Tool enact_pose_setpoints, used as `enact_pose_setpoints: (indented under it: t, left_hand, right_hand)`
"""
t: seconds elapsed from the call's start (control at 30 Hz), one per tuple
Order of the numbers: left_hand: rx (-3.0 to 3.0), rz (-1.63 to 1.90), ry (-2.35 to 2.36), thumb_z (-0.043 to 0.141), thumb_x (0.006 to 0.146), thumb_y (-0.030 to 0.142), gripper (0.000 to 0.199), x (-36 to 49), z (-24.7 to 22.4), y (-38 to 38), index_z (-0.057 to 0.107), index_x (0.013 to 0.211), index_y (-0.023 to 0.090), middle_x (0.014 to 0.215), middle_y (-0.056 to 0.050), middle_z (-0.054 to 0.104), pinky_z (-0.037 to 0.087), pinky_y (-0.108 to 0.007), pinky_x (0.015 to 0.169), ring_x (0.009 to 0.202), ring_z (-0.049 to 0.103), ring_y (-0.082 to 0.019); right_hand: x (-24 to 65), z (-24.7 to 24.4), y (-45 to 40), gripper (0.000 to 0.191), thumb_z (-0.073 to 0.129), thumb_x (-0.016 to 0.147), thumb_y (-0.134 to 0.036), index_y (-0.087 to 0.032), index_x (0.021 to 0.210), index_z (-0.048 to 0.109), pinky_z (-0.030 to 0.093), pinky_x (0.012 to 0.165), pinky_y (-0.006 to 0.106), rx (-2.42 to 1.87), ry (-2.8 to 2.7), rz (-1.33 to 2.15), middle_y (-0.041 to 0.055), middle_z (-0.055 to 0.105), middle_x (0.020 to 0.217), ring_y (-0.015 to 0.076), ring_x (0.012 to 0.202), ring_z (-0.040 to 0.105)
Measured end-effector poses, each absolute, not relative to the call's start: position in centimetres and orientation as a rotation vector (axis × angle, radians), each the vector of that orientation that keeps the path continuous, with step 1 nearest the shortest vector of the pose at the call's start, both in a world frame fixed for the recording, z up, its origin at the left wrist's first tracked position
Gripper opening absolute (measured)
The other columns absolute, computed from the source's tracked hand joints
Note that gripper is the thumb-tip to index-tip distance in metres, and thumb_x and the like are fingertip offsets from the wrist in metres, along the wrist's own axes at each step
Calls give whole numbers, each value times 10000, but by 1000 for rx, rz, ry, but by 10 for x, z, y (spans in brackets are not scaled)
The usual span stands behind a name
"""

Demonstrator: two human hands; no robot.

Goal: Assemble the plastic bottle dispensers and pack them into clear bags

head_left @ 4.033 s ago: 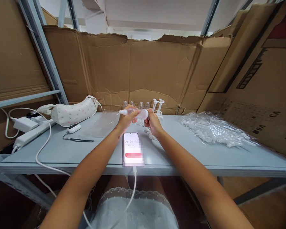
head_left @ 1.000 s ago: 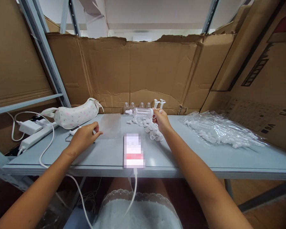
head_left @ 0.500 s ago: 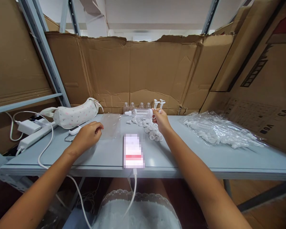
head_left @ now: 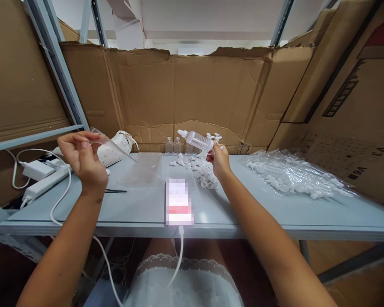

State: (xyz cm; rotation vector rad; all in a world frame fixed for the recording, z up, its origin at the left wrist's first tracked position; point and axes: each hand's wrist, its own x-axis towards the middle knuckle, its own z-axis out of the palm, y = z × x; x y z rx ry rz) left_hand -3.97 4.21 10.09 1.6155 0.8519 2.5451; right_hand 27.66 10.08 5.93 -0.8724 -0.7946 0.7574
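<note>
My left hand [head_left: 85, 161] is raised over the left of the table, its fingers pinching a thin clear plastic bag [head_left: 117, 148]. More clear bags [head_left: 144, 168] lie flat on the tabletop. My right hand [head_left: 220, 162] grips a clear ribbed bottle [head_left: 196, 140] by its base end. That bottle is tilted, its white pointed nozzle up and to the left. Below it is a pile of small white caps [head_left: 205, 172]. Several clear bottles [head_left: 173, 146] stand along the cardboard behind, and white T-topped pieces [head_left: 216, 137] rise just behind my right hand.
A phone [head_left: 179, 202] with a cable lies at the table's front edge. To the right rests a large clear bag of white parts [head_left: 294, 172]. On the left are a patterned pouch [head_left: 115, 149], a power strip [head_left: 48, 183] and thin black sticks [head_left: 115, 191]. Cardboard [head_left: 185, 94] walls the back.
My left hand has moved left and up from beside the flat bags, now with one bag in it. The bottle in my right hand has gone from level to nozzle-up.
</note>
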Motion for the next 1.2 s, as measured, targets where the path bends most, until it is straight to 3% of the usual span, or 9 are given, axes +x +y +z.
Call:
enact_pose_setpoints:
  t: [0.13,0.27,0.4,0.6,0.9,1.1,1.2]
  left_hand:
    - [1293,2386,747,482,830,321,123,-25,114,45,384,813,248,815,21,587,526,-364,764,781,600,-140]
    - [1211,1832,360,571,820,238,67,-6,115,60,507,802,248,679,42,556,539,-326,754,667,566,-117]
    - [1060,1497,285,529,849,146,123,17,108,80,543,746,213,603,42,552,540,-358,801,590,553,-107]
    - [1063,1189,331,651,771,152,103,55,95,105,566,720,178,594,32,551,541,-407,835,578,549,-111]
    - [1116,1089,333,678,733,150,116,82,70,110,650,832,203,731,-6,644,542,-383,810,668,602,-138]
    - [1156,1148,412,736,685,178,159,73,70,101,582,714,210,711,16,583,475,-239,576,609,541,-100]
    - [1192,1172,428,736,700,251,180,71,70,101,562,735,219,736,25,574,438,-233,502,562,501,-89]
  right_hand:
    - [276,57,102,340,622,827,-478,-236,761,391,304,398,205,-833,-846,760,-86,483,541,67,393,402]
    - [275,56,104,455,672,730,-597,-239,759,392,336,407,198,-724,-965,715,-94,465,538,68,415,423]
    - [272,57,102,487,688,695,-633,-237,756,412,341,406,197,-628,-1051,640,-88,482,572,63,434,422]
    - [274,57,102,477,690,703,-631,-229,755,438,340,414,192,-647,-1042,546,-86,472,566,61,445,408]
    - [283,59,102,471,718,678,-585,-229,728,413,276,398,189,-705,-1067,602,-84,402,547,61,449,338]
    - [276,59,97,417,749,620,-507,-219,688,455,229,398,188,-790,-1160,720,-82,394,525,57,449,319]
    - [269,58,93,365,743,631,-468,-212,691,490,240,406,196,-831,-1216,731,-72,411,536,63,463,343]
